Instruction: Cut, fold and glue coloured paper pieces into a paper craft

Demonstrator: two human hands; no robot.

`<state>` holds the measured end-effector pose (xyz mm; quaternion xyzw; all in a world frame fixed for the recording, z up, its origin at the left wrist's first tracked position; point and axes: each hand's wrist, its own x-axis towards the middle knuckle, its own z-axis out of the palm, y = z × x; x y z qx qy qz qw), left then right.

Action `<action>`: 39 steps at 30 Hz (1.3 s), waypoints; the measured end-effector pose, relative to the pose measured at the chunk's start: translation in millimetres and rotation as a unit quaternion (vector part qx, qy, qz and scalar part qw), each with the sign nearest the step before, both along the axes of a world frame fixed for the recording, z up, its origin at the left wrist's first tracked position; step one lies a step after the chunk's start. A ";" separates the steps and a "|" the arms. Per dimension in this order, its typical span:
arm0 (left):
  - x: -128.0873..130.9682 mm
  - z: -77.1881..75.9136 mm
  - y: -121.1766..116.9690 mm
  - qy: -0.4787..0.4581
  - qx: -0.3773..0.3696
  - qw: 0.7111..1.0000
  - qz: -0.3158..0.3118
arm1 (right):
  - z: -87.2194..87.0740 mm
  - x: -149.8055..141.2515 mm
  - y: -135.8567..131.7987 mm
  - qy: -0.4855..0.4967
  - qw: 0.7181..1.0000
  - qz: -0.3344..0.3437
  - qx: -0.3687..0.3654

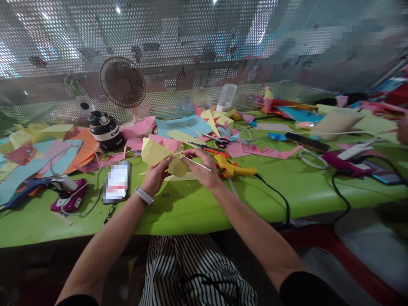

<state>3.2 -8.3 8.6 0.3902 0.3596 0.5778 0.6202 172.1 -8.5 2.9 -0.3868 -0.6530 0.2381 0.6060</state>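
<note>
My left hand (157, 175), with a watch on its wrist, pinches a folded piece of yellow paper (154, 152) above the green table. Close beside it, my right hand (204, 166) is closed on slim silver tweezers (199, 163), whose tips meet the paper near my left fingertips. The fingers partly hide where tool and paper touch. Just right of my right hand lies a yellow glue gun (234, 165) with a black cord. Behind that hand are scissors (222, 142) and an orange-and-black tool (214, 149).
Coloured paper sheets (183, 126) cover the back of the green table (197, 216). A phone (116, 182), purple power strip (72, 195) and blue glue gun (27, 191) lie left. Behind them stand a black jug (106, 134) and fan (123, 83). Another power strip (347, 163) is right.
</note>
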 end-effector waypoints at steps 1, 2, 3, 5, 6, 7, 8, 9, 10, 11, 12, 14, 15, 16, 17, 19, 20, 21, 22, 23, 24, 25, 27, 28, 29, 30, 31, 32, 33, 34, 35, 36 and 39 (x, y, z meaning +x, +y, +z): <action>0.4 0.3 -0.3 0.000 -0.004 1.000 0.005 | -0.1 -0.6 -0.4 -0.005 1.000 -0.002 0.004; 0.8 0.6 -0.6 0.003 -0.006 1.000 0.010 | -0.2 -1.1 -0.9 -0.010 1.000 -0.004 0.009; 1.2 1.0 -0.8 0.007 -0.008 1.000 0.016 | -0.3 -1.5 -1.4 -0.016 1.000 -0.006 0.014; 1.8 1.6 -1.3 0.013 -0.010 1.000 0.024 | -0.4 -2.1 -2.4 -0.025 0.999 -0.004 0.020; 2.0 1.8 -1.5 0.015 -0.011 0.999 0.028 | -0.3 -2.3 -2.9 -0.026 0.999 0.000 0.022; 2.2 1.9 -1.6 0.016 -0.013 0.999 0.032 | -0.2 -2.5 -3.5 -0.025 0.999 0.003 0.021; 2.2 1.7 -1.6 0.017 -0.013 0.999 0.036 | 0.0 -2.7 -3.9 -0.025 0.999 0.007 0.020; 2.2 1.4 -1.5 0.019 -0.013 0.999 0.039 | 0.3 -2.9 -4.4 -0.026 0.999 0.009 0.020; 2.2 0.9 -1.2 0.021 -0.011 0.999 0.041 | 0.6 -3.1 -4.8 -0.028 0.999 0.011 0.021; 2.1 0.3 -0.8 0.024 -0.009 0.999 0.042 | 1.0 -3.3 -5.2 -0.032 0.999 0.011 0.024; 2.0 -0.5 -0.3 0.027 -0.007 0.999 0.042 | 1.4 -3.5 -5.5 -0.037 0.999 0.012 0.027; 1.9 -1.9 0.8 0.033 -0.002 0.998 0.045 | 2.2 -3.7 -6.0 -0.040 0.999 0.012 0.033; 1.8 -2.4 1.3 0.035 0.000 0.998 0.048 | 2.6 -3.8 -6.1 -0.038 0.999 0.012 0.034; 1.7 -2.8 1.7 0.037 0.003 0.998 0.050 | 2.9 -3.8 -6.3 -0.034 0.999 0.012 0.034; 1.6 -3.1 1.9 0.038 0.008 0.998 0.053 | 3.2 -3.9 -6.3 -0.028 0.999 0.013 0.034; 1.5 -3.1 2.0 0.038 0.017 0.998 0.054 | 3.4 -4.3 -6.4 -0.017 0.999 0.016 0.033; 1.6 -3.1 1.9 0.038 0.020 0.998 0.055 | 3.4 -4.6 -6.3 -0.012 0.999 0.017 0.031; 1.6 -2.9 1.7 0.038 0.022 0.997 0.056 | 3.3 -5.1 -6.2 -0.008 0.999 0.019 0.028; 1.8 -2.8 1.5 0.039 0.022 0.997 0.057 | 3.2 -5.5 -5.9 -0.003 0.999 0.021 0.025; 1.9 -2.6 1.4 0.039 0.020 0.997 0.058 | 3.1 -5.8 -5.5 0.002 1.000 0.023 0.021; 2.1 -2.4 1.3 0.040 0.018 0.997 0.059 | 2.9 -5.9 -4.9 0.007 1.000 0.026 0.015; 2.2 -2.1 1.2 0.039 0.016 0.997 0.057 | 2.7 -5.8 -4.2 0.013 1.000 0.027 0.009; 2.1 -1.0 1.0 0.036 0.013 0.998 0.046 | 2.4 -4.4 -2.2 0.025 0.999 0.030 -0.007; 1.9 -0.1 0.8 0.034 0.012 0.999 0.035 | 2.2 -3.3 -1.0 0.034 0.999 0.033 -0.015; 1.5 1.1 0.6 0.033 0.013 0.999 0.021 | 2.1 -1.8 0.3 0.047 0.998 0.038 -0.024; 1.1 2.3 0.2 0.032 0.014 0.999 0.004 | 2.1 -0.2 1.6 0.061 0.997 0.043 -0.031; 0.5 3.6 -0.2 0.032 0.014 0.999 -0.015 | 2.2 1.4 3.0 0.075 0.995 0.046 -0.037; 0.0 4.7 -0.6 0.032 0.014 0.999 -0.033 | 2.4 2.9 4.2 0.086 0.994 0.046 -0.042; -0.6 5.6 -1.0 0.034 0.012 0.998 -0.045 | 2.7 4.2 5.2 0.092 0.994 0.042 -0.046; -1.3 6.2 -1.2 0.036 0.009 0.998 -0.048 | 3.1 5.2 6.0 0.095 0.994 0.038 -0.049; -1.9 6.4 -1.3 0.041 0.005 0.998 -0.047 | 3.6 5.9 6.5 0.097 0.993 0.035 -0.051; -2.6 6.3 -1.1 0.045 0.002 0.998 -0.045 | 4.2 6.2 6.8 0.097 0.993 0.035 -0.054; -4.4 4.2 0.8 0.045 -0.004 0.998 -0.045 | 5.9 5.3 6.6 0.102 0.992 0.050 -0.059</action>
